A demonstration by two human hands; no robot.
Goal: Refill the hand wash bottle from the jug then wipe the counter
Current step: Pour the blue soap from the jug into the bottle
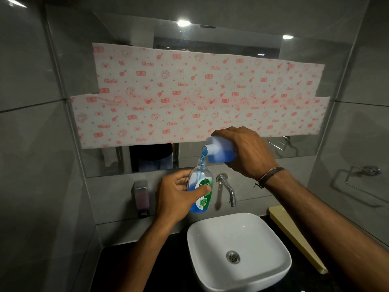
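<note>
Hand wash bottle point(200, 187) is what we are holding up in our left hand point(175, 197), above the back left corner of the white basin point(237, 249) that is sitting on the dark counter point(130, 262). We are clamping our fingers around its back and pressing the thumb across its green label, keeping it upright with its open neck on top. It is showing blue liquid in its lower part. Just above it we are tipping the jug point(220, 150) with our right hand point(245, 152), fingers wrapped tight over its top and side, spout pointing left and down. A thin blue stream point(203, 158) is running from the spout into the bottle's neck. Behind the bottle, a chrome tap point(227, 187) is sticking out of the wall, and a soap dispenser point(141, 197) is hanging further left. Beyond them, printed paper sheets point(189, 91) are covering most of the mirror point(263, 148).
</note>
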